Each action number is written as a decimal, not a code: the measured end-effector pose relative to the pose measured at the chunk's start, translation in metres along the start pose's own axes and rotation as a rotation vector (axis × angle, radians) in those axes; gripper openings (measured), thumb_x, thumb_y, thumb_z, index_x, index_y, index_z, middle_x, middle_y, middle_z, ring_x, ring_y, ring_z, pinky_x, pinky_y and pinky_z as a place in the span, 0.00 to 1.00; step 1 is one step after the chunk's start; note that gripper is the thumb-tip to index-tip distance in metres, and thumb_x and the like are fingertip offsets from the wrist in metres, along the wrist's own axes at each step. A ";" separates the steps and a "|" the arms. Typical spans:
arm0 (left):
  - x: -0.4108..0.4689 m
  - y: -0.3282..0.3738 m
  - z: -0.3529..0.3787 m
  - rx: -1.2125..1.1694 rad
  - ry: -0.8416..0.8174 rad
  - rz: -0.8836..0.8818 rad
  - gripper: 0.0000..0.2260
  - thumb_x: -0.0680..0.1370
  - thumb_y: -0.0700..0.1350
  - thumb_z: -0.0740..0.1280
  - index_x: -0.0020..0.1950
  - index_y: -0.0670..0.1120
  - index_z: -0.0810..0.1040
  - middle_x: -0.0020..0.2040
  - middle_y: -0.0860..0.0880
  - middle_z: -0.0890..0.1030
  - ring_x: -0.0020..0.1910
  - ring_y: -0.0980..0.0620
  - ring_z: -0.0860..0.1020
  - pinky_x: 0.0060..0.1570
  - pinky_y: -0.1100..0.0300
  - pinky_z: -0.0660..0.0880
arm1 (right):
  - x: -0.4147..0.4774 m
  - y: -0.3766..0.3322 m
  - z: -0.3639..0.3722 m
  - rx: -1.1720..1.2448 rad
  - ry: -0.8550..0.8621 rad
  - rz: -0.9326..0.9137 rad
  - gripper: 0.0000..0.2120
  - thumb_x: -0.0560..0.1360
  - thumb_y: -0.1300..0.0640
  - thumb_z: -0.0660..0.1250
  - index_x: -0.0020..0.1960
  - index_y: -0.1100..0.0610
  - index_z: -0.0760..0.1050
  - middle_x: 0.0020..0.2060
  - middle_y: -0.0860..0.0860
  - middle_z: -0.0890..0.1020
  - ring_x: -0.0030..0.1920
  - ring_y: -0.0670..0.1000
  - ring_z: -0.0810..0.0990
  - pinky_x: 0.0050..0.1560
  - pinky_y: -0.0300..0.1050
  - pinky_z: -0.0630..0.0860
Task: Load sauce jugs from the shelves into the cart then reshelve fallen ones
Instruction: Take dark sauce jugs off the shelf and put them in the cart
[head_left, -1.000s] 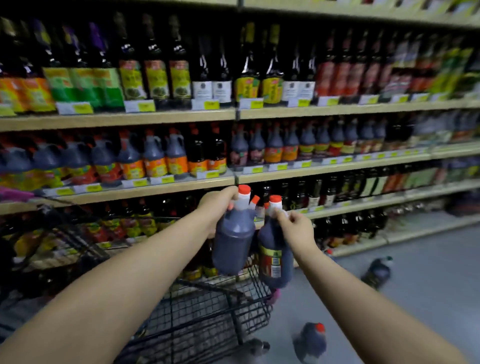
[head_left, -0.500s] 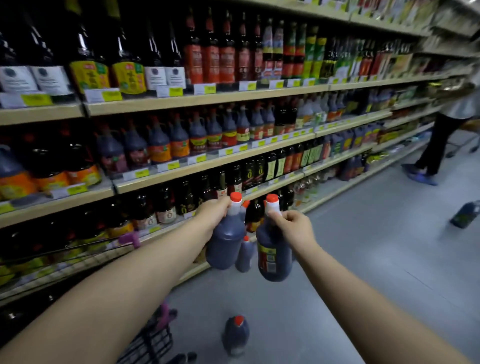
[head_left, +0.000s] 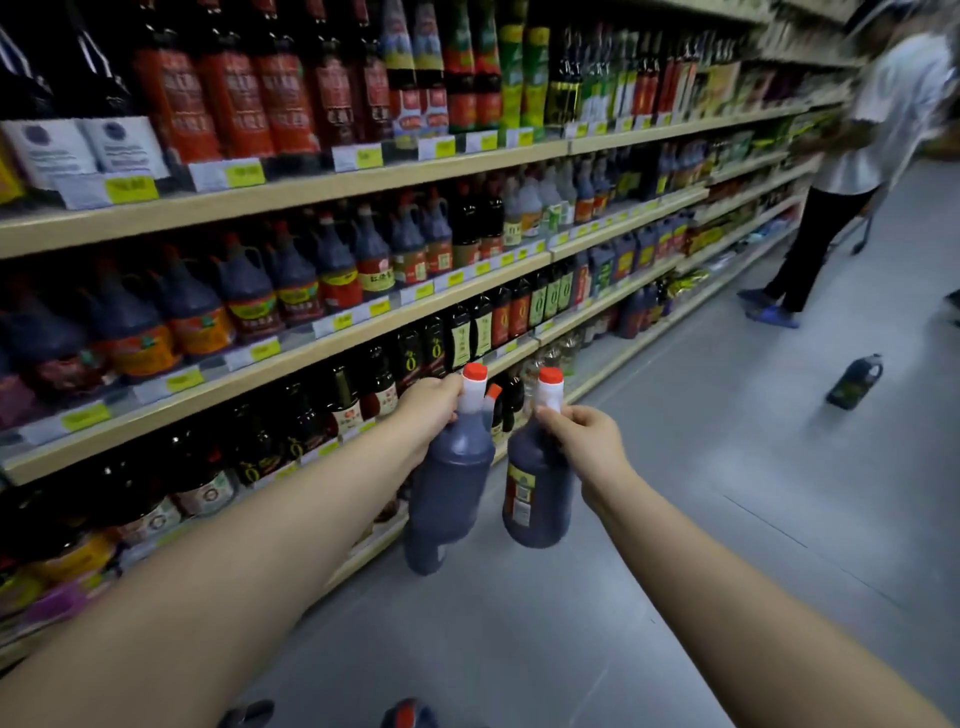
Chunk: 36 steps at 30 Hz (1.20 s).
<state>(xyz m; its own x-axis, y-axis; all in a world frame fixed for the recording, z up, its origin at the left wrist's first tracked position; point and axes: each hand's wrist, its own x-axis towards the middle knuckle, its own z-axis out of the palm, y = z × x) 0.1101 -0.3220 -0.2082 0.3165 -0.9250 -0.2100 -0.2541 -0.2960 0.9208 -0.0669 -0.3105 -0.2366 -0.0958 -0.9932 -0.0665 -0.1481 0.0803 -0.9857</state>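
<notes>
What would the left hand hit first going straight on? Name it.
Likely the dark green-labelled bottles just beyond the left hand, which grips a jug by its neck; depth is unclear.

1. a blurred person (head_left: 857, 166) in a white top and dark trousers stands far down the aisle, at the right.
2. blue shoes (head_left: 772, 315) on that person's feet.
3. grey floor (head_left: 727, 519) with thin seams.
4. tall red-labelled bottles (head_left: 234, 104) in the top row.
5. yellow price tags (head_left: 132, 189) just below them.
</notes>
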 end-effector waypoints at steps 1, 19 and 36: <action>0.014 0.007 0.009 0.019 -0.009 0.016 0.18 0.80 0.48 0.56 0.31 0.47 0.68 0.30 0.47 0.71 0.30 0.50 0.69 0.32 0.59 0.63 | 0.015 0.001 -0.002 -0.009 0.007 -0.002 0.11 0.73 0.53 0.70 0.39 0.59 0.72 0.32 0.56 0.69 0.35 0.50 0.67 0.35 0.43 0.62; 0.239 0.128 0.199 0.101 -0.139 0.113 0.19 0.80 0.48 0.57 0.51 0.31 0.77 0.43 0.34 0.78 0.38 0.48 0.71 0.38 0.58 0.65 | 0.297 -0.011 -0.116 0.049 0.132 0.010 0.17 0.71 0.52 0.73 0.39 0.67 0.76 0.33 0.57 0.75 0.35 0.50 0.72 0.36 0.44 0.69; 0.440 0.238 0.394 0.121 -0.085 0.053 0.16 0.76 0.47 0.59 0.29 0.45 0.69 0.29 0.47 0.72 0.30 0.49 0.70 0.33 0.58 0.63 | 0.585 -0.001 -0.230 -0.175 0.024 0.113 0.11 0.74 0.53 0.67 0.37 0.59 0.73 0.32 0.57 0.73 0.36 0.51 0.69 0.37 0.44 0.65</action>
<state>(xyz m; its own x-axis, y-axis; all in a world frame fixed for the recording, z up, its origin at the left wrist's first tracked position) -0.1716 -0.8931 -0.2107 0.2225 -0.9554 -0.1940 -0.3783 -0.2680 0.8860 -0.3497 -0.8722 -0.2386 -0.1442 -0.9749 -0.1696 -0.3033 0.2067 -0.9302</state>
